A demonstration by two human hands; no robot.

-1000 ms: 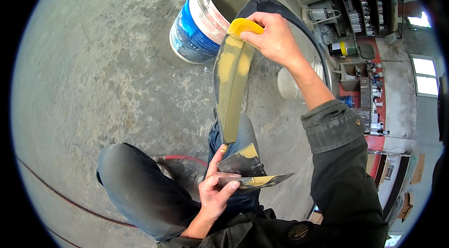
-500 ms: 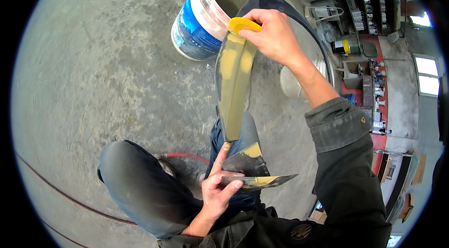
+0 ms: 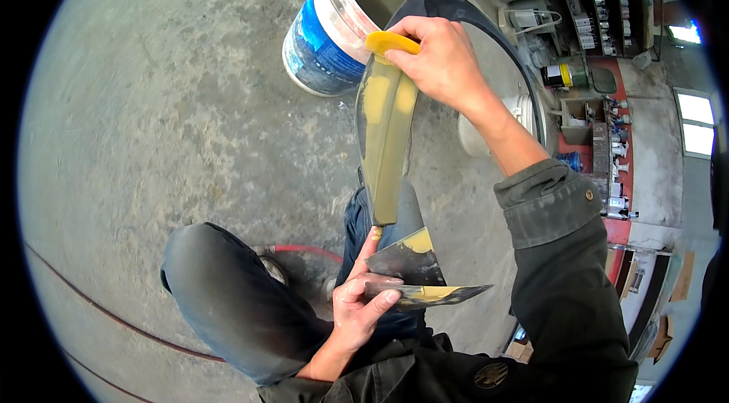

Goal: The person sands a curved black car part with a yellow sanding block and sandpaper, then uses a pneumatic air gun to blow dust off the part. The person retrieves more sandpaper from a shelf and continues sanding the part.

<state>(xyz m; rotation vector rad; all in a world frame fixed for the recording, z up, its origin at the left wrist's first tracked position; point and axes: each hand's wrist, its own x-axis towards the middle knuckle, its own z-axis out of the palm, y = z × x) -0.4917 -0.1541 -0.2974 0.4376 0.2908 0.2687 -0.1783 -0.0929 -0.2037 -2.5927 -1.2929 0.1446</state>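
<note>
My right hand pinches a yellow spreader against the upper part of a long, dark, curved trim piece. Smooth yellowish filler coats the trim piece's face, with thicker, brighter patches just below the spreader. Below it, my left hand grips two dark, flat putty knives, one standing up and the other lying nearly level, both smeared with yellow filler. Its index finger, with a dab of filler on the tip, reaches up to the trim piece's lower end. Whether that fingertip bears its weight I cannot tell.
A large white and blue bucket stands on the concrete floor behind the trim piece. Partly hidden by my right arm is a white pail. A red hose runs past my feet. Shelves with bottles and cans line the right side.
The yellow spreader has shifted slightly left and down against the trim piece. Both hands keep their grips, and my left hand has moved a little to the right.
</note>
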